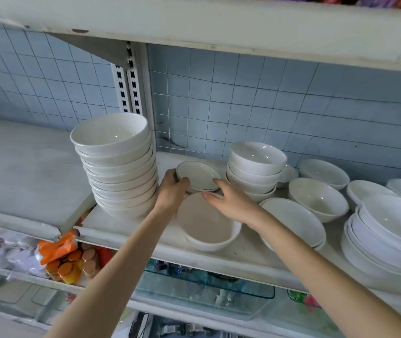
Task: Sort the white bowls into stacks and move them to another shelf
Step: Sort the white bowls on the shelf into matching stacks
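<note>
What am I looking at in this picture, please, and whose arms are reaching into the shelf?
There is no machine here. The arms are a person's own, and the single picture comes from a wide-angle camera worn on their head, looking forward and down.

On the shelf stand white bowls: a tall stack on the left, a shorter stack further right, a single bowl at the front, and wider bowls at the far right.

The left hand grips the left edge of a small dark-rimmed dish, which sits on a few similar ones. The right hand lays its fingers against the dish's right edge.
</note>
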`<state>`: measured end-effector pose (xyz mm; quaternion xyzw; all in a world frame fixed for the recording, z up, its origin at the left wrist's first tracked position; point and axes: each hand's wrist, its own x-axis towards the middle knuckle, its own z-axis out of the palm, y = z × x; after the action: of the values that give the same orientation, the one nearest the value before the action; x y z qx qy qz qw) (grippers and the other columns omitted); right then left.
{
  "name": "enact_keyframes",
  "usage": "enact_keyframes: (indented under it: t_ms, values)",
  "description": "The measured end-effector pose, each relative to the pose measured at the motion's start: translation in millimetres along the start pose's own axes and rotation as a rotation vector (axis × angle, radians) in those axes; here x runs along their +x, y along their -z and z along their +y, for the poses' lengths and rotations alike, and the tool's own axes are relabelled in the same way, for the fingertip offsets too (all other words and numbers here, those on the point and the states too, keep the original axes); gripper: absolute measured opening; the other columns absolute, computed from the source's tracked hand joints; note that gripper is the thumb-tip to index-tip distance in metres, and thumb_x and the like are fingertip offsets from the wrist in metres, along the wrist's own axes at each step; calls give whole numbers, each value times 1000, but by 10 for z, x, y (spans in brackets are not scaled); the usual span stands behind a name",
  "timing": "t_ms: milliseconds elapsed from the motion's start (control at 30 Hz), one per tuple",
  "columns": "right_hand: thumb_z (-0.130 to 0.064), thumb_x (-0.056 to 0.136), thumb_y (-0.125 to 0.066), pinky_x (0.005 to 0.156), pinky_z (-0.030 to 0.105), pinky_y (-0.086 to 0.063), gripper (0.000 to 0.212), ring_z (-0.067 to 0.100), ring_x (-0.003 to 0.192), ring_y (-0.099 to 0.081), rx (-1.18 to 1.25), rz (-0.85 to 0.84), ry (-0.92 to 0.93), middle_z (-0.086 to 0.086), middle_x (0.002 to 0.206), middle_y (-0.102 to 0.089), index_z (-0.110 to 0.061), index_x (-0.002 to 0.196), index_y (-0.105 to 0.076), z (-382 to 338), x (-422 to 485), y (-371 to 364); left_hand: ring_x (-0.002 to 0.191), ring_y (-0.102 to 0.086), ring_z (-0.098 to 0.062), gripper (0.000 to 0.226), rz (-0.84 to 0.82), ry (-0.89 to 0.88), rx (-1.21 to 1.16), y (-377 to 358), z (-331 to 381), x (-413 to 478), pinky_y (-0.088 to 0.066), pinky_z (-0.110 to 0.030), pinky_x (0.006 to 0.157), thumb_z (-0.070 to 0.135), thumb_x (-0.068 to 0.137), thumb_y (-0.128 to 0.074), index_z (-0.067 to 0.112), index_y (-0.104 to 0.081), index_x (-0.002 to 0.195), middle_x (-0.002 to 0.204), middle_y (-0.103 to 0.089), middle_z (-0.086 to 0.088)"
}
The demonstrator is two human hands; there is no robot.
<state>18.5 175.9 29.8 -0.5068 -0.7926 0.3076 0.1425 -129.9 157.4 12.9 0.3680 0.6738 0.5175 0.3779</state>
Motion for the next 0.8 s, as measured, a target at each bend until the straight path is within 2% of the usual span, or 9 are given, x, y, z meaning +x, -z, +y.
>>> enact_keyframes:
  t_ms: [67, 267, 467, 600, 700, 800]
  values:
    - [-37, 95, -51, 103, 23, -27, 60, 19, 137, -33, 87, 1, -21, 5, 150, -34, -12, 146, -30, 18, 11, -10, 89, -56, -23, 13, 22, -27, -38, -20, -2, -12, -45, -32, 77, 9, 85, -50, 19, -52, 93, 85, -59, 4]
    - [-23, 90, -60, 101, 26, -37, 53, 17, 122, -48, 379, 34, -59, 7, 130, -52, -15, 139, -41, 119, 43, -35, 95, -56, -25, 19, 61, -76, -67, -45, -51, 11, -46, -36, 84, 11, 86, -49, 17, -53, 104, 87, -60, 7]
    - [-14, 90, -61, 110, 25, -31, 50, 7, 129, -39, 589, 106, 27, -4, 131, -47, -16, 137, -44, 34, 17, 42, 99, -54, -21, 43, 49, -161, -88, -51, 23, -6, -43, -32, 83, 31, 72, -44, 20, -50, 113, 96, -59, 9]
    - [-7, 91, -59, 93, 8, -40, 46, 7, 129, -43, 721, 153, 103, -4, 135, -49, -15, 135, -46, -49, -72, 115, 99, -52, -14, 36, 27, -212, -154, -68, 70, -59, -44, -15, 72, 17, 94, -47, 16, -44, 129, 102, -55, 14]
    - [-4, 91, -57, 79, 3, -43, 43, 5, 125, -47, 796, 180, 138, -1, 134, -52, -14, 132, -48, -102, -174, 156, 98, -56, -2, 38, -14, -252, -263, -85, 133, -157, -50, -28, 90, 9, 97, -43, 14, -39, 134, 117, -53, 11]
    - [-2, 91, -56, 78, 4, -43, 41, -5, 116, -50, 841, 211, 194, -4, 130, -53, -14, 129, -49, -130, -305, 189, 94, -57, 6, 38, -15, -286, -352, -99, 213, -297, -53, -26, 87, 3, 97, -41, 10, -39, 134, 131, -45, 4]
